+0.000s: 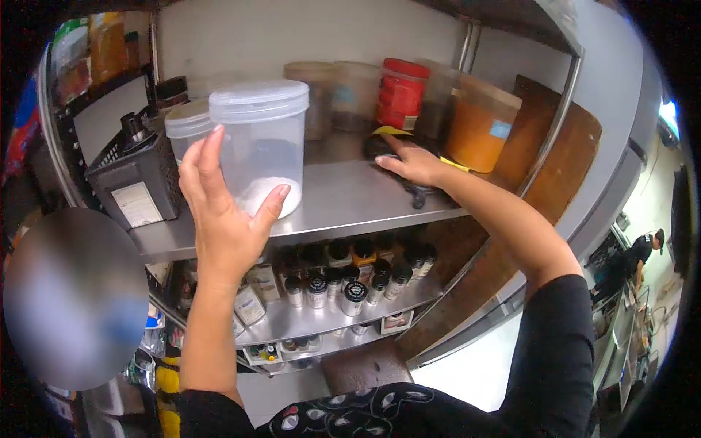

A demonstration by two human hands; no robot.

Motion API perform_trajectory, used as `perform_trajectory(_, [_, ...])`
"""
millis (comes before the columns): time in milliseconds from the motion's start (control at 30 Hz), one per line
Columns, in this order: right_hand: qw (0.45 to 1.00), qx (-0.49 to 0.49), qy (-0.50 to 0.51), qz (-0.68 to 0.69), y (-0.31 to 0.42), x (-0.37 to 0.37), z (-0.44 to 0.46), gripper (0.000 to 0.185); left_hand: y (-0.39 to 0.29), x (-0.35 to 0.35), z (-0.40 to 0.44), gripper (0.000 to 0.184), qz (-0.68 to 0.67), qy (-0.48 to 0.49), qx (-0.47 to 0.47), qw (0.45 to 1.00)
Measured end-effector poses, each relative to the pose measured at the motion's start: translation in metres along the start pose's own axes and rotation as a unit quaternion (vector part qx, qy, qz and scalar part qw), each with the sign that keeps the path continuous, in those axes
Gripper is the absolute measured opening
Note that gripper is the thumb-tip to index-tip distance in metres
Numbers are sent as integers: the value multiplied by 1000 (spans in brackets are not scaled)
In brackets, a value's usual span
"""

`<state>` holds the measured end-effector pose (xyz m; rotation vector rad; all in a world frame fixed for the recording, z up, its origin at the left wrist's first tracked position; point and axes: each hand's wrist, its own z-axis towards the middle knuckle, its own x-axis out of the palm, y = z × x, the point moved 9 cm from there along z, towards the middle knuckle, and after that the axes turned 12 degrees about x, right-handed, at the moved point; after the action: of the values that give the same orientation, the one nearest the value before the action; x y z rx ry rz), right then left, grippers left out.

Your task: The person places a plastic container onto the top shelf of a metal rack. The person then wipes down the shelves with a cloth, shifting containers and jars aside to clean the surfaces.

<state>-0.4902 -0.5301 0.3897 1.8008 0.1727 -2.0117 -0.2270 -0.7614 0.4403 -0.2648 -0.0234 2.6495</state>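
On the upper metal shelf, a clear lidded container (261,157) with white powder in its bottom stands in front of my left hand (223,197). The thumb and fingers of that hand are spread around the container's near left side; whether they press on it is hard to tell. To the right, my right hand (412,162) reaches onto the shelf, its fingers apart over a black item (418,191) with yellow parts. What that item is, I cannot make out, since the hand covers some of it.
Behind are a red tub (401,95), an orange-filled container (483,128) and cloudy containers. A black basket (139,179) stands left. Spice jars (354,293) line the shelf below. A wooden board (573,153) leans right. Another person (642,252) is at far right.
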Motion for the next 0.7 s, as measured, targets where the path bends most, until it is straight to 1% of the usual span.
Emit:
perform_trajectory(33, [1000,15,-3,-10,5,2,8,80,2,-2,-1,83,0,-7,-1,1000])
perform_trajectory(100, [1000,13,0,8,13,7,30,75,6,-5,-1,81,-3,-26,-3,1000])
perform_trajectory(200, [1000,20,6,17,17,19,53,68,9,-4,-2,80,-30,-29,-17,999])
perform_trajectory(333, [999,22,31,34,35,17,48,62,9,-2,-2,76,-42,-16,-13,999])
perform_trajectory(433, [997,-63,42,18,61,25,48,60,8,0,-1,75,-51,-19,-19,998])
perform_trajectory(500, [996,-16,84,9,69,41,51,58,8,0,0,75,-57,-20,-19,998])
perform_trajectory(533, [996,-32,88,6,82,44,47,56,6,0,0,75,-50,-18,-15,998])
perform_trajectory(567, [989,-120,70,46,111,32,23,57,5,0,-1,75,-41,-17,-11,999])
perform_trajectory(600, [987,-139,67,48,124,34,18,56,4,-1,-1,75,-30,-18,-7,999])
perform_trajectory(667, [979,-156,95,91,137,25,-11,52,3,-3,-1,76,3,-13,5,1000])
perform_trajectory(700, [972,-196,84,103,139,19,-25,52,1,-4,0,76,21,-9,12,1000])
